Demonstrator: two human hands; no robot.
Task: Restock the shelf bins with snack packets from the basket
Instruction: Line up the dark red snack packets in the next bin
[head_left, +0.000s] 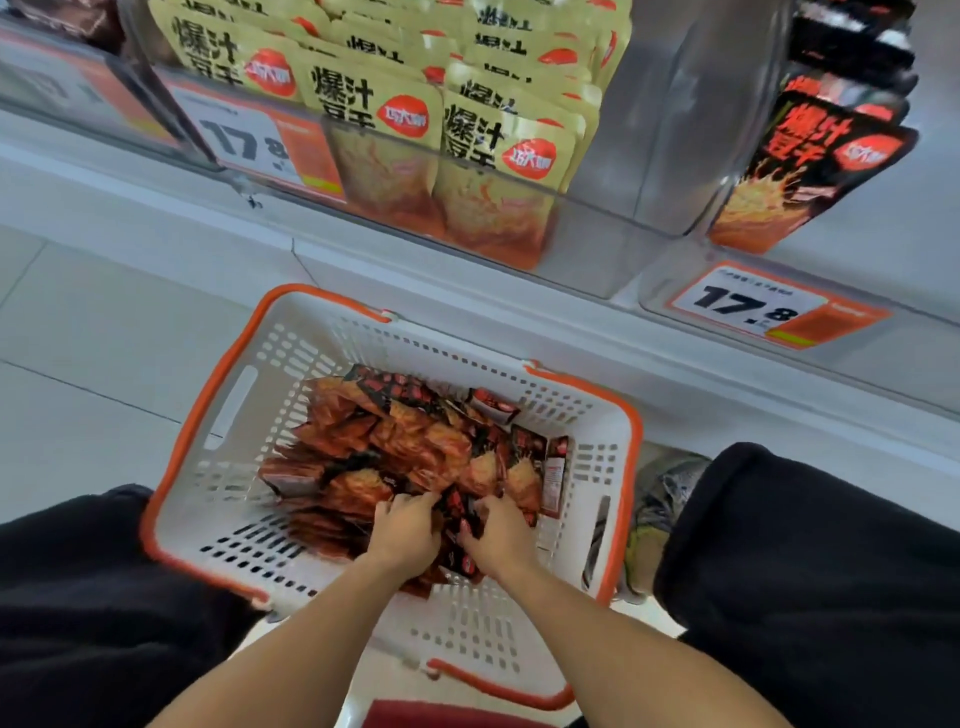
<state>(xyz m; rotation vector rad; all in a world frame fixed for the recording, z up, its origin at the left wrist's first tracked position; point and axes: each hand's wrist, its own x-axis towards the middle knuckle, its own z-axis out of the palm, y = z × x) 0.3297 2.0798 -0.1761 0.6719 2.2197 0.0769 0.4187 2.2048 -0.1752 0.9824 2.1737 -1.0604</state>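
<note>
Hands, left (407, 525) and right (497, 531), each curl a grip into black-red snack packets (395, 441) heaped in one orange-rimmed basket (218, 395); two shelf tags (748, 306) read "17.8" below yellow "爆汁豆干" packs (374, 104).

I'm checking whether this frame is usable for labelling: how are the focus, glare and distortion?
Head view: wide-angle bend curves the shelf edge; soft glare on the clear bin front; slight motion blur on the left hand and right hand among the dark snack packets in the basket; lighting even, shadows faint.
</note>
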